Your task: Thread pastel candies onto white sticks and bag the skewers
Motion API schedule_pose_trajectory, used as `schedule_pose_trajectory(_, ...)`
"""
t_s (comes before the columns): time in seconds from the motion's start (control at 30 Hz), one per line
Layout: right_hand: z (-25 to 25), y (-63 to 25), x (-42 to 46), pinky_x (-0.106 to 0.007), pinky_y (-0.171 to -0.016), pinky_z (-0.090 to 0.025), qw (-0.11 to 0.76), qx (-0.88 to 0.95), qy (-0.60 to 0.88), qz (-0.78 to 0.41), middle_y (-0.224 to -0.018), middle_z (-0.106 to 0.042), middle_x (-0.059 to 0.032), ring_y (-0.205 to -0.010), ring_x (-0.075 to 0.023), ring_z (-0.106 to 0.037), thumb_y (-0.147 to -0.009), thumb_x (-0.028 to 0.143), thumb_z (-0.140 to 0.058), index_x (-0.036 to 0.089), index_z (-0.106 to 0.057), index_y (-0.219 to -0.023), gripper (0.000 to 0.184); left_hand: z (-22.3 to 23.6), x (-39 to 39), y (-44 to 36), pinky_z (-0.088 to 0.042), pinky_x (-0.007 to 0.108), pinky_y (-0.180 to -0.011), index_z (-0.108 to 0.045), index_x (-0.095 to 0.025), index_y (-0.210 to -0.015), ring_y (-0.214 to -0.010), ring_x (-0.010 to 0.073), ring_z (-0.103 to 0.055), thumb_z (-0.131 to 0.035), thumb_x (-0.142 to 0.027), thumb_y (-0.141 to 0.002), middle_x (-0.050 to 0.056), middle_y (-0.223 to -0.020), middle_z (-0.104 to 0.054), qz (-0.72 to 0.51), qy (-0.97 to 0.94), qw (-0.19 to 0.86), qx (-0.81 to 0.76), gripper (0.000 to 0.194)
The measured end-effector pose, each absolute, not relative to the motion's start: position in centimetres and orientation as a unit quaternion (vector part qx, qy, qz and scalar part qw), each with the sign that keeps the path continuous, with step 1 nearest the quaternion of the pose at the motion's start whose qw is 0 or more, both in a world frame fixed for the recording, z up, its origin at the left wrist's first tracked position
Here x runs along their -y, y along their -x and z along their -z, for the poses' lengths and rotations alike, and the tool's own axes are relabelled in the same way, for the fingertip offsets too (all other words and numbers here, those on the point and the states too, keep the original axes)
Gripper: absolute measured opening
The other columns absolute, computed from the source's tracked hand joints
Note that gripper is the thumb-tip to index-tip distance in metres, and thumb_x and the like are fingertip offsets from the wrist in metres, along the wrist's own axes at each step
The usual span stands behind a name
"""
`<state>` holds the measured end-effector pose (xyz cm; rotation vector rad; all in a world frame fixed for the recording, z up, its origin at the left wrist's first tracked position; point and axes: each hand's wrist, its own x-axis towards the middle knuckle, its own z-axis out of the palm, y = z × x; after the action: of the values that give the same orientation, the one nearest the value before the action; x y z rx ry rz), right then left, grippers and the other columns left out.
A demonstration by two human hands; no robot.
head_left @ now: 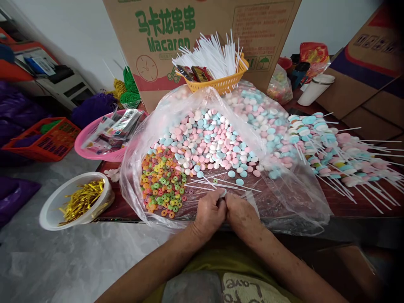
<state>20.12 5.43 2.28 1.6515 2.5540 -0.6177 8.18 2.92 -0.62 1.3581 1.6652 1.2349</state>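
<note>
Where the left hand (208, 212) and right hand (241, 212) meet, both grips pinch a pale candy (222, 192), just before loose sticks (221, 185); the box (217, 14) reads "马卡龙串串 Macaron".

Your left hand (208, 210) and right hand (241, 212) meet at a small pale piece (222, 192) between the fingers. Beyond them, white sticks (225, 184) lie on the clear plastic (284, 202), near fruit-colored rings (164, 181) and pastel candies (211, 141). A yellow basket (217, 85) of sticks stands behind, against a cardboard box (202, 17).
</note>
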Motion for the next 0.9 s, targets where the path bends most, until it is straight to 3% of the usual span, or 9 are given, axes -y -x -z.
schedule_pose_trajectory(0.07, -1.7, -20.4, -6.0, -0.025, -0.066, -0.037, 0.007, -0.824, -0.527, 0.209, -0.084, -0.066, -0.0094, -0.077, -0.0176, -0.06, -0.083, 0.006, -0.037, 0.014, -0.058, -0.086, 0.023, -0.1, -2.7, -7.3, -0.046, 0.032, -0.077, -0.069, -0.026, -0.103, -0.074, 0.0218, -0.061, -0.063, -0.022, -0.07, 0.005, -0.083, -0.071, -0.41, -0.568, 0.32, -0.638, 0.034)
schedule_pose_trajectory(0.17, -1.1, -21.4, -6.8, -0.026, -0.066, -0.037, -0.025, -0.826, -0.519, 0.217, -0.079, -0.064, -0.0082, -0.074, -0.0173, -0.057, -0.087, 0.013, -0.034, 0.017, -0.054, -0.077, 0.023, -2.0, -3.1, -3.4, -0.043, 0.029, -0.07, -0.065, -0.027, -0.11, -0.07, 0.0205, -0.057, -0.064, -0.031, -0.072, 0.004, -0.08, -0.068, -0.364, -0.552, 0.232, -0.713, 0.038)
schedule_pose_trajectory(0.23, -0.8, -21.9, -6.9, -0.027, -0.063, -0.036, -0.073, -0.824, -0.507, 0.242, -0.073, -0.06, -0.0061, -0.067, -0.0172, -0.054, -0.091, 0.022, -0.031, 0.02, -0.048, -0.073, 0.025, -3.1, -3.5, -0.5, -0.041, 0.028, -0.072, -0.07, -0.023, -0.092, -0.078, 0.0212, -0.057, -0.056, -0.026, -0.078, 0.006, -0.082, -0.065, -0.306, -0.536, 0.169, -0.768, 0.02)
schedule_pose_trajectory(0.33, -0.4, -21.8, -6.0, -0.027, -0.058, -0.034, -0.133, -0.807, -0.484, 0.311, -0.065, -0.055, -0.0014, -0.059, -0.0162, -0.049, -0.092, 0.033, -0.029, 0.022, -0.041, -0.078, 0.022, -3.4, -3.7, 2.2, -0.04, 0.027, -0.069, -0.064, -0.02, -0.059, -0.074, 0.0199, -0.056, -0.061, -0.017, -0.069, 0.004, -0.069, -0.059, -0.21, -0.559, 0.193, -0.779, 0.011)
schedule_pose_trajectory(0.43, -0.3, -21.4, -5.1, -0.026, -0.055, -0.03, -0.115, -0.805, -0.482, 0.326, -0.061, -0.05, 0.0008, -0.055, -0.0159, -0.046, -0.091, 0.03, -0.03, 0.023, -0.038, -0.078, 0.017, -2.4, -3.2, 2.5, -0.04, 0.027, -0.069, -0.063, -0.019, -0.055, -0.073, 0.0193, -0.056, -0.062, -0.011, -0.063, 0.003, -0.071, -0.059, -0.222, -0.563, 0.219, -0.765, 0.011)
schedule_pose_trajectory(0.6, -0.6, -21.3, -4.5, -0.026, -0.056, -0.03, -0.121, -0.857, -0.411, 0.286, -0.062, -0.047, -0.0005, -0.057, -0.0137, -0.044, -0.091, 0.028, -0.032, 0.022, -0.034, -0.063, 0.029, -1.4, -2.1, 3.0, -0.044, 0.029, -0.075, -0.069, -0.021, -0.071, -0.078, 0.0195, -0.059, -0.061, -0.017, -0.071, 0.004, -0.079, -0.066, -0.301, -0.547, 0.267, -0.735, 0.008)
schedule_pose_trajectory(0.67, -0.7, -20.9, -4.4, -0.026, -0.056, -0.03, -0.125, -0.866, -0.401, 0.272, -0.062, -0.048, -0.0007, -0.057, -0.0134, -0.044, -0.092, 0.029, -0.03, 0.021, -0.037, -0.063, 0.031, -1.5, -1.6, 3.2, -0.048, 0.028, -0.071, -0.07, -0.02, -0.08, -0.075, 0.0181, -0.061, -0.062, -0.026, -0.074, 0.004, -0.08, -0.068, -0.351, -0.518, 0.323, -0.71, 0.012)
schedule_pose_trajectory(0.77, -1.0, -20.2, -4.0, -0.026, -0.058, -0.031, -0.107, -0.879, -0.392, 0.248, -0.068, -0.054, -0.0033, -0.063, -0.0146, -0.049, -0.092, 0.024, -0.03, 0.02, -0.045, -0.069, 0.028, -1.7, -0.9, 2.8, -0.052, 0.027, -0.066, -0.069, -0.015, -0.084, -0.069, 0.0161, -0.064, -0.07, -0.034, -0.07, 0.004, -0.076, -0.069, -0.47, -0.383, 0.497, -0.621, 0.024)
schedule_pose_trajectory(0.9, -1.3, -19.9, -3.6, -0.025, -0.061, -0.033, -0.084, -0.888, -0.394, 0.221, -0.077, -0.06, -0.0059, -0.071, -0.0158, -0.054, -0.09, 0.018, -0.031, 0.019, -0.05, -0.074, 0.025, -1.3, -0.7, 1.8, -0.054, 0.027, -0.059, -0.065, -0.013, -0.077, -0.06, 0.0158, -0.067, -0.081, -0.028, -0.058, 0.002, -0.061, -0.066, -0.557, -0.201, 0.619, -0.515, 0.029)
